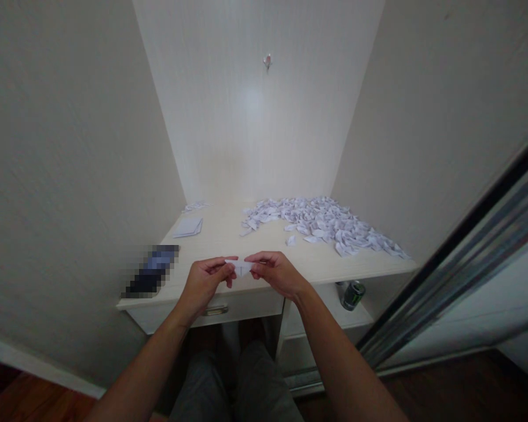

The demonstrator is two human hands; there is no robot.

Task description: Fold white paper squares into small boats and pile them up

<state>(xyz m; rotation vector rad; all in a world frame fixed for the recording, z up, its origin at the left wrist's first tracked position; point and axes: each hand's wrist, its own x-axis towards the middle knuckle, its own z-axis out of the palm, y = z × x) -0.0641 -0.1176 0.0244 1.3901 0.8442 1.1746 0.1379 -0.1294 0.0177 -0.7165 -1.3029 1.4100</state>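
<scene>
Both my hands meet over the front edge of a pale wooden desk (220, 234). My left hand (205, 280) and my right hand (276, 271) each pinch one end of a small folded white paper piece (242, 267), held between them just above the desk. A large heap of similar folded white paper pieces (321, 223) covers the desk's back right. A small stack of flat white paper sheets (188, 227) lies at the back left.
A blurred-out dark object (152, 272) lies on the desk's left front. A drawer with a metal handle (215, 309) sits below my hands. A green and black can (353, 294) stands on a lower shelf at right. Walls close in on both sides; a small ornament (267, 61) hangs on the back wall.
</scene>
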